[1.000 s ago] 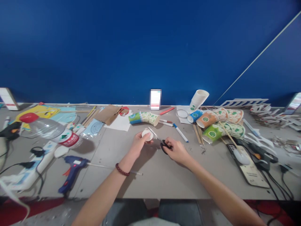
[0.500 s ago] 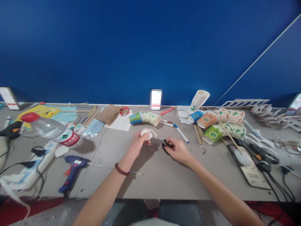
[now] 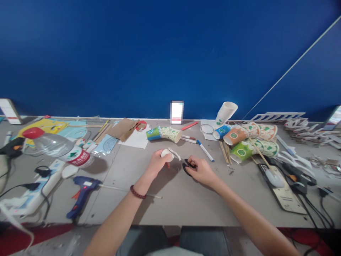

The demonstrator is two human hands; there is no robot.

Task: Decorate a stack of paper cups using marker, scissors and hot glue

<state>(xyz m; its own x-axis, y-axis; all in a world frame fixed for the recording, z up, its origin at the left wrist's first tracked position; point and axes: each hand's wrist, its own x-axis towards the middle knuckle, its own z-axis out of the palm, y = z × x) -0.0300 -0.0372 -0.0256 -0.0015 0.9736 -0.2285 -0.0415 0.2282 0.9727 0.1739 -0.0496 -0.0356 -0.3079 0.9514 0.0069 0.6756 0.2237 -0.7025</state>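
Note:
A small round white paper piece (image 3: 167, 155) is pinched in my left hand (image 3: 156, 164), thumb on its face. From its edge a thin white strip (image 3: 174, 154) curls toward the right. My right hand (image 3: 201, 171) is closed around the black handles of a pair of scissors (image 3: 187, 168). The blades point left and meet the strip beside the paper piece; whether they are parted is too small to tell. Both hands are raised over the grey table (image 3: 170, 209), just in front of a bent stack of green patterned paper cups (image 3: 163, 133).
Left lie a large water bottle (image 3: 60, 146), a power strip (image 3: 39, 192) and a blue glue gun (image 3: 83, 193). Markers (image 3: 205, 150) lie behind my right hand. More paper cups (image 3: 241, 151) and a mouse (image 3: 275, 177) are at right. A phone (image 3: 177, 113) stands against the blue wall.
The paper piece has turned and shifted slightly right and down in my left hand. The scissors have moved slightly left, and the strip now reaches further right.

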